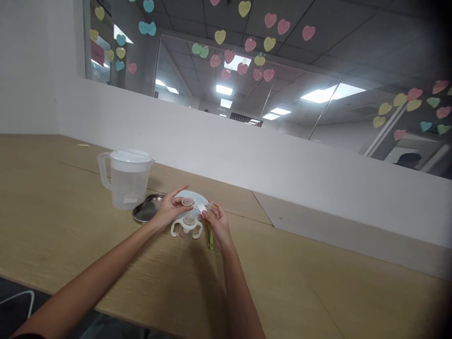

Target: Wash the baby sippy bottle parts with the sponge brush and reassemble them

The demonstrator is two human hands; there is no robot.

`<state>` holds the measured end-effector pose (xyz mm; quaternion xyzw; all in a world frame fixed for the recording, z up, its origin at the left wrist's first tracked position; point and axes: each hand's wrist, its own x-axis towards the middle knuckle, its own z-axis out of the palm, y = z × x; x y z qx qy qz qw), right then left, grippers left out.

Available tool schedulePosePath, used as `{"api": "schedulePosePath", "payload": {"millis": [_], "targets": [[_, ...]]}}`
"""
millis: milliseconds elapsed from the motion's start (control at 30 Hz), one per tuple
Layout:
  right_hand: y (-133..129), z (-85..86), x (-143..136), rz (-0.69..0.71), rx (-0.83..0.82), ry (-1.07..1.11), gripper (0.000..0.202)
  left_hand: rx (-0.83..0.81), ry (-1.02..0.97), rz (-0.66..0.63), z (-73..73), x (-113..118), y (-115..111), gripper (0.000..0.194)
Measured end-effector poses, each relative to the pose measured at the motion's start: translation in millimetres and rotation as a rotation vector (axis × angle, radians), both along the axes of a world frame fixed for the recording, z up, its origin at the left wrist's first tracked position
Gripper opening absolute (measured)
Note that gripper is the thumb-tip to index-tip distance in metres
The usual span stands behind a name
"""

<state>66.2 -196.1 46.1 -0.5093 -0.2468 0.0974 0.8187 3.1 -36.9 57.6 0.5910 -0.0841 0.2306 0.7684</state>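
My left hand (173,206) pinches a small round whitish cap (188,202) between thumb and fingers, its index finger raised. Between the fingers of my right hand (216,219) is a small white-and-clear plastic piece (202,207), whose exact kind I cannot make out. Just below both hands a clear baby bottle (185,235) with two white side handles stands upright on the table, its top uncovered. A pale blue plate (192,194) lies behind the hands, partly hidden by them. Beside my right hand shows a green handle (211,240); its other end is hidden.
A lidded, translucent pitcher (130,181) with clear liquid stands at the left. Between it and my left hand lies a curved steel tray (148,207). The wooden table (88,235) meets a white wall (197,141) below a window with heart-shaped notes.
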Motion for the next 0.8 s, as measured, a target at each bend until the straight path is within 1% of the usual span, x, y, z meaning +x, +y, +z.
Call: {"api": "schedulePosePath", "payload": {"millis": [133,167,233,300,433,467,533,600,633,700,800], "targets": [[0,-0.1,0,-0.004,0.017,0.012,0.053,-0.179,-0.098,0.104,26.3,13,9,0.081],[0,-0.1,0,-0.006,0.02,0.013,0.052,-0.197,-0.118,0.137,31.0,17,12,0.079],[0,-0.1,0,-0.01,0.028,0.014,0.052,-0.165,-0.134,0.201,35.2,26,18,0.078],[0,0.2,-1,-0.017,0.036,0.016,0.052,-0.07,-0.116,0.255,31.2,35,24,0.08],[1,0.4,0,-0.033,0.044,0.024,0.052,0.164,0.007,0.314,7.4,50,35,0.091],[1,0.1,1,-0.037,0.047,0.027,0.052,0.239,0.042,0.322,1.4,52,37,0.093],[1,-1.3,2,-0.045,0.055,0.032,0.052,0.45,0.122,0.317,-7.4,57,41,0.088],[2,-3.2,3,-0.05,0.042,0.025,0.051,0.661,0.205,0.28,-11.3,62,43,0.08],[2,-4.1,3,-0.048,0.025,0.016,0.049,0.737,0.243,0.256,-11.9,64,44,0.078],[2,-5.4,3,-0.044,-0.025,-0.006,0.047,0.815,0.296,0.225,-11.2,66,45,0.076],[4,-6.0,2,-0.075,-0.095,-0.026,0.047,0.859,0.314,0.232,-8.2,61,42,0.071]]}}
